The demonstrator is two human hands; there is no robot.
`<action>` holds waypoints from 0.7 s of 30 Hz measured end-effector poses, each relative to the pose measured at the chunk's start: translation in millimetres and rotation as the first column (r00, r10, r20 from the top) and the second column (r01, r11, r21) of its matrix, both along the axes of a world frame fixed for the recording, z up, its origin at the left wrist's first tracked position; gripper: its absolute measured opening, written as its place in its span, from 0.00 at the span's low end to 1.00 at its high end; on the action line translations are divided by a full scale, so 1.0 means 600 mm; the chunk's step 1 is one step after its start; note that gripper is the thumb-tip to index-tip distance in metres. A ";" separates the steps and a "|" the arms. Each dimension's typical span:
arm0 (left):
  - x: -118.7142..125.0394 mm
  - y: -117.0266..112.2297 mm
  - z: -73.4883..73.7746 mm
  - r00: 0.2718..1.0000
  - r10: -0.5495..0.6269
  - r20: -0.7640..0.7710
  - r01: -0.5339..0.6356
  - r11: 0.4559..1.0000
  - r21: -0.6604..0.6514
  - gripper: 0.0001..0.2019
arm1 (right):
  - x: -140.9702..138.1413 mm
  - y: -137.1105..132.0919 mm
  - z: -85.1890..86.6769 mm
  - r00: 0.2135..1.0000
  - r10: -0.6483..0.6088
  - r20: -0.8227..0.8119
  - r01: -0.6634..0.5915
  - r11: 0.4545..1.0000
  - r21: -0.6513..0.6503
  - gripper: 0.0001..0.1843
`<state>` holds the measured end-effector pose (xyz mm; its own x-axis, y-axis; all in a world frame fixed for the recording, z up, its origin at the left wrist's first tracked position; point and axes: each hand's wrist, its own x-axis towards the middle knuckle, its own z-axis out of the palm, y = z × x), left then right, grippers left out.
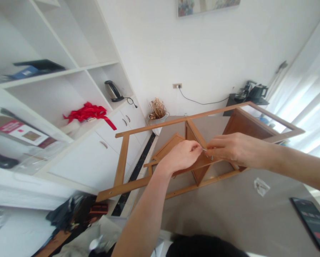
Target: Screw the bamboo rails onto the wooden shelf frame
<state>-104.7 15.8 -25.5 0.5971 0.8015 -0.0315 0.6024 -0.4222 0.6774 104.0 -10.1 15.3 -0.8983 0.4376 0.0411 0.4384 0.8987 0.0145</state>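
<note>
A brown wooden rack frame (124, 153) lies on its side on the grey table (229, 217), its rails and shelves sticking up. My left hand (183, 155) is closed in a pinch against an inner wooden panel at the frame's middle. My right hand (236, 150) is closed too, fingertips meeting the left hand's at a small metal screw or pin (206, 152) by the panel. Which hand grips the metal piece is not clear.
A small clear plastic bag (261, 186) and a dark phone (314, 223) lie on the table at right. White shelves at left hold a kettle (112, 91), a red ribbon (89, 112) and boxes. A dried plant pot (157, 114) stands by the wall.
</note>
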 end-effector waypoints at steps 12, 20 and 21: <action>0.003 -0.004 -0.006 1.000 0.010 0.029 -0.010 1.000 -0.007 0.17 | -0.012 0.017 0.012 0.967 0.150 0.204 -0.186 0.968 0.169 0.17; 0.006 -0.015 -0.040 0.972 0.179 0.154 -0.188 0.981 0.048 0.18 | -0.024 0.012 0.017 0.971 0.005 0.238 -0.030 0.994 0.104 0.13; 0.006 -0.016 -0.042 0.967 0.197 0.164 -0.210 0.976 0.064 0.17 | -0.028 0.010 0.020 0.971 -0.056 0.233 0.039 0.996 0.079 0.12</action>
<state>-101.1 6.0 -50.7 0.4138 0.9026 0.1184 0.5713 -0.3587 0.7382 87.2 -4.2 27.1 -0.8649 0.4836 -0.1346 0.4570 0.8695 0.1874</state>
